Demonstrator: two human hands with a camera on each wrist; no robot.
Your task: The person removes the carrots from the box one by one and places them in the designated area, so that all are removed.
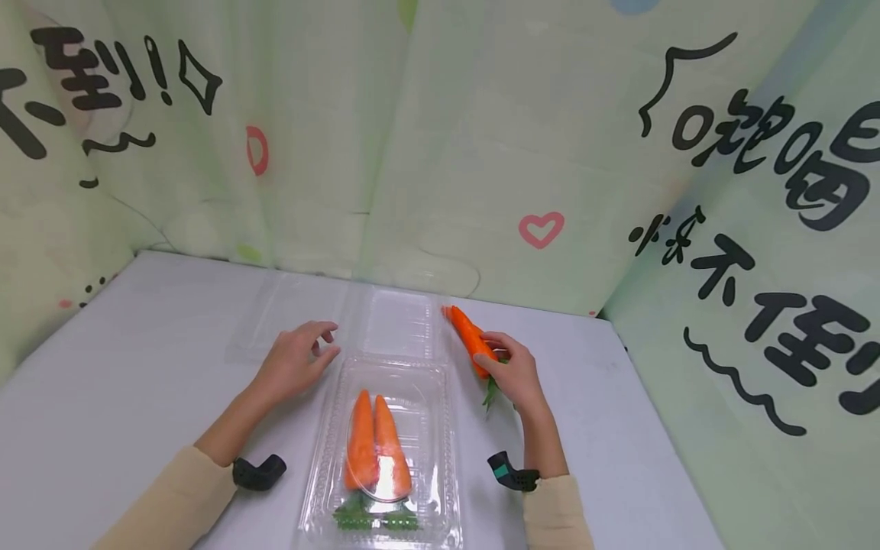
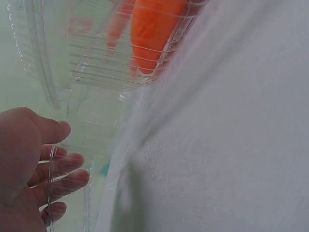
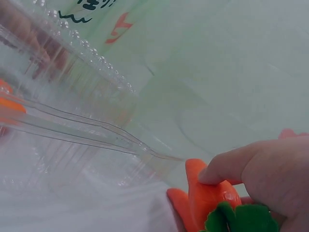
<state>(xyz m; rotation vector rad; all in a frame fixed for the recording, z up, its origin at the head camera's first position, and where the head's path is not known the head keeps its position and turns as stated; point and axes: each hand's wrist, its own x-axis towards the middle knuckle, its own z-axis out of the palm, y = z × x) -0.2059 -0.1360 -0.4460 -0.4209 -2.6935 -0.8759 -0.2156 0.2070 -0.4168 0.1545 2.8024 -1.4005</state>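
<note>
A clear plastic clamshell box (image 1: 440,428) lies on the table in front of the person, with two orange carrots (image 1: 362,447) under its clear cover, their green tops toward the near end. To the right of the box, my right hand (image 1: 512,370) holds an orange carrot (image 1: 469,336) with its fingers and thumb around the leafy end. A second orange tip (image 3: 177,200) shows beside it in the right wrist view. My left hand (image 1: 299,359) is left of the box's far end, fingers loosely bent and apart, holding nothing. Clear plastic overlaps its fingers (image 2: 67,181) in the left wrist view.
More clear plastic containers (image 1: 402,317) stand behind the box, and another see-through piece (image 1: 275,305) is at the back left. A pale curtain with black lettering (image 1: 447,153) hangs along the back and sides of the white table (image 1: 158,367).
</note>
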